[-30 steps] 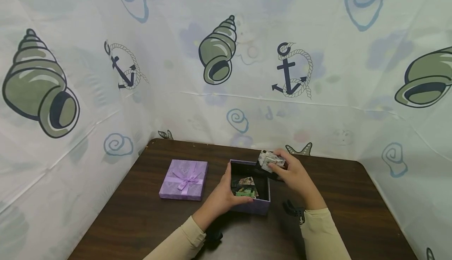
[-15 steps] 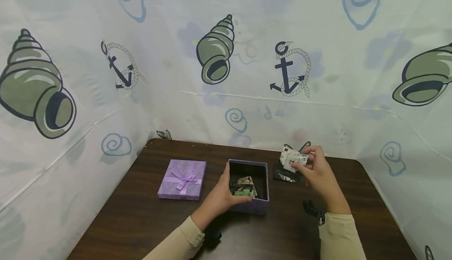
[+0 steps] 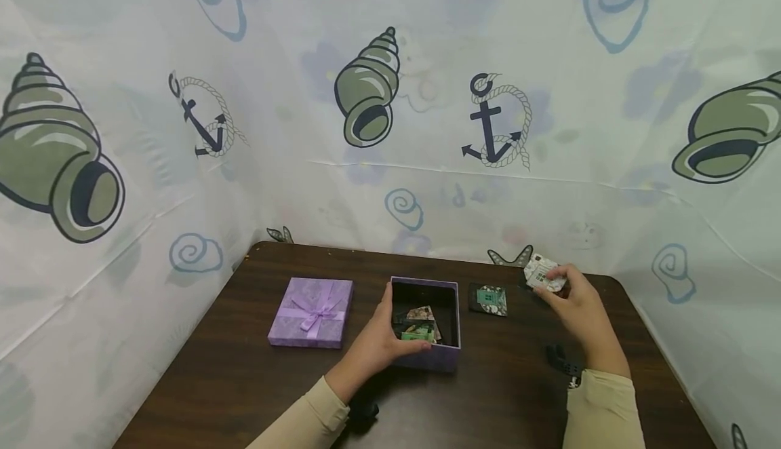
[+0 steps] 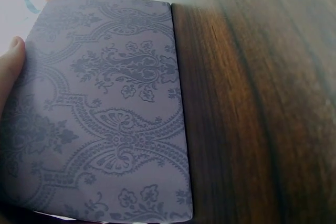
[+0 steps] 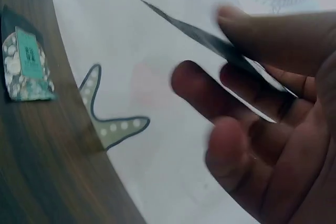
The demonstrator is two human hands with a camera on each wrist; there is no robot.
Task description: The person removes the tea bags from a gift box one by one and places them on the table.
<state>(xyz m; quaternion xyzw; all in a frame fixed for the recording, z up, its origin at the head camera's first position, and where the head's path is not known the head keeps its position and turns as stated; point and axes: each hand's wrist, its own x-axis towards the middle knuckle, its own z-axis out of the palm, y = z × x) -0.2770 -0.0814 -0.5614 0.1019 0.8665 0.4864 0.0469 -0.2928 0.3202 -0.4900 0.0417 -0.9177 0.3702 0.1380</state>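
Note:
An open purple box (image 3: 427, 359) with a dark inside stands mid-table. My left hand (image 3: 383, 337) rests around its near left corner, fingers straight along the left wall and thumb along the front. The box's patterned front (image 4: 115, 108) fills much of the left wrist view. Inside lie several small packets (image 3: 419, 330), one green. To the right, my right hand (image 3: 579, 306) pinches a thin flat packet (image 3: 542, 272) with a white patterned face, seen edge-on in the right wrist view. Between hand and box lies a dark packet with a green label (image 3: 488, 298).
A purple lid (image 3: 312, 312) with a ribbon bow lies left of the box. The dark wooden table (image 3: 488, 401) ends at the back against a hanging cloth (image 3: 439, 232) printed with shells and anchors.
My right hand has moved right from the box with packets. The green-labelled packet now lies on the table, and the white patterned one is still pinched. The left hand stays at the box.

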